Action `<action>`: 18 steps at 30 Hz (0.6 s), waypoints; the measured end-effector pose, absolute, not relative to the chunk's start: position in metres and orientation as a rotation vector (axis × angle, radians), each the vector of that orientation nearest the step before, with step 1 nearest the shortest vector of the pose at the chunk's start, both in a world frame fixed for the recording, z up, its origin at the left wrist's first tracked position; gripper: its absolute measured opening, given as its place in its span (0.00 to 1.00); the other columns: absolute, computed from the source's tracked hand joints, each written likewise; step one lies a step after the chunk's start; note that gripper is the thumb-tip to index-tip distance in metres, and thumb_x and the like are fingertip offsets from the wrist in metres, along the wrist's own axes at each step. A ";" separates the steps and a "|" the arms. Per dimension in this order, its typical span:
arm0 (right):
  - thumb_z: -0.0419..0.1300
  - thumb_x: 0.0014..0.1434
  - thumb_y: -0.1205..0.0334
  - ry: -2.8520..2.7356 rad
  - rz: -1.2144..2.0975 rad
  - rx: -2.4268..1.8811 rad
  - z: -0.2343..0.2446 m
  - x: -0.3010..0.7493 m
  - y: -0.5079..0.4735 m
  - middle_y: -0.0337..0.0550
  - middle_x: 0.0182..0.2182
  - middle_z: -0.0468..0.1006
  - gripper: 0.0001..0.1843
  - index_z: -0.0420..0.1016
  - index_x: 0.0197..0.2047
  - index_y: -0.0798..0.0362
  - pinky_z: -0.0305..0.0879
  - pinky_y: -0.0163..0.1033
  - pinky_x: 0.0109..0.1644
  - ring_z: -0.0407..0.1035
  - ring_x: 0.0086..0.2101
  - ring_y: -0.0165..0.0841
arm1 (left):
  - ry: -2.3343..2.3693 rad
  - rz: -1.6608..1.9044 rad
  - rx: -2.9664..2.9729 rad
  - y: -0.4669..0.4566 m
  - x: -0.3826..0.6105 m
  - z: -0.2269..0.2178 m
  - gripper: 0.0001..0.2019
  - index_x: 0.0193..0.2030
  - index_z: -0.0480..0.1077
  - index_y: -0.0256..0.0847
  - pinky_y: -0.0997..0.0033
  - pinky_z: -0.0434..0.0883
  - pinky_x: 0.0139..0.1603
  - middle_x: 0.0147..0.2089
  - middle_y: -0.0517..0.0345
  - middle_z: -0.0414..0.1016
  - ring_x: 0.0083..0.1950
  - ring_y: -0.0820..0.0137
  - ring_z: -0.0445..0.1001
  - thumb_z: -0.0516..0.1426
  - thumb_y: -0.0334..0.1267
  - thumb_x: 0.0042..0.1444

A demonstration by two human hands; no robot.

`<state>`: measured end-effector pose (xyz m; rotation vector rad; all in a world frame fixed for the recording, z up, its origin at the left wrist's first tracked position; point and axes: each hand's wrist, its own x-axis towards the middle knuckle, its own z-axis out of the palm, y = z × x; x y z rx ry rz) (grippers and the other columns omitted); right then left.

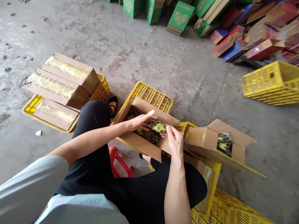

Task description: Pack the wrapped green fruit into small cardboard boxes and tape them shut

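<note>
1. My left hand (142, 120) is spread, fingers reaching to one end of the wrapped fruit (157, 126). I can't tell how much weight it bears; I'd cradle from below rather than squeeze, as the fruit could bruise.
2. My right hand (174, 138) pinches the other end between thumb and fingers. Whether I grip only the wrapping or the fruit too, I can't tell. A light pinch seems right; pulling hard might tear the film.
3. The fruit is above the open box (142, 145), between my hands. I'd do the handling there, low, so any slip is a short drop.
4. More wrapped pieces (154, 138) are inside the box, so I should mind my knuckles and not knock them.
5. The box rests on a yellow crate (151, 93). My wrists should stay off the raised flaps, to avoid tipping it towards the second box (198, 137) beside it.
</note>
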<state>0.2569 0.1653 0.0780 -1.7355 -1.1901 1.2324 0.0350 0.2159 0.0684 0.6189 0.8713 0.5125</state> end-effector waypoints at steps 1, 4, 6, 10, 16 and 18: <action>0.62 0.60 0.32 -1.168 1.226 -1.752 0.077 0.257 0.166 0.50 0.38 0.87 0.31 0.83 0.48 0.51 0.82 0.44 0.33 0.82 0.28 0.42 | 0.836 0.524 0.657 0.216 0.035 0.069 0.36 0.57 0.78 0.42 0.66 0.77 0.48 0.62 0.44 0.78 0.61 0.54 0.76 0.65 0.69 0.52; 0.61 0.59 0.31 -1.149 1.212 -1.782 0.077 0.256 0.166 0.46 0.29 0.85 0.30 0.83 0.45 0.50 0.77 0.40 0.24 0.77 0.20 0.39 | 0.774 0.551 0.767 0.213 0.035 0.069 0.36 0.56 0.79 0.40 0.68 0.76 0.47 0.56 0.45 0.81 0.55 0.58 0.79 0.75 0.56 0.43; 0.59 0.61 0.30 -1.196 1.196 -1.840 0.080 0.255 0.165 0.42 0.20 0.81 0.31 0.83 0.45 0.50 0.71 0.38 0.21 0.73 0.16 0.36 | 0.783 0.543 0.792 0.212 0.035 0.068 0.34 0.51 0.81 0.37 0.69 0.76 0.45 0.49 0.47 0.83 0.49 0.61 0.81 0.77 0.54 0.41; 0.52 0.65 0.28 -1.328 1.118 -1.913 0.088 0.255 0.164 0.39 0.14 0.74 0.35 0.84 0.46 0.50 0.70 0.39 0.25 0.69 0.16 0.35 | 0.816 0.527 0.761 0.212 0.035 0.067 0.31 0.44 0.82 0.34 0.70 0.78 0.43 0.43 0.47 0.84 0.40 0.66 0.82 0.74 0.59 0.43; 0.61 0.62 0.31 -1.412 1.182 -1.698 0.085 0.258 0.164 0.52 0.53 0.82 0.37 0.77 0.62 0.49 0.77 0.44 0.51 0.79 0.48 0.43 | 0.897 0.517 0.711 0.213 0.037 0.057 0.31 0.40 0.79 0.33 0.72 0.78 0.37 0.38 0.47 0.85 0.34 0.67 0.83 0.71 0.63 0.48; 0.66 0.59 0.35 -1.428 1.276 -1.570 0.082 0.257 0.163 0.51 0.61 0.78 0.39 0.72 0.67 0.47 0.75 0.46 0.58 0.76 0.55 0.45 | 0.919 0.512 0.712 0.213 0.037 0.053 0.29 0.40 0.78 0.33 0.73 0.78 0.36 0.37 0.47 0.84 0.33 0.67 0.83 0.69 0.63 0.51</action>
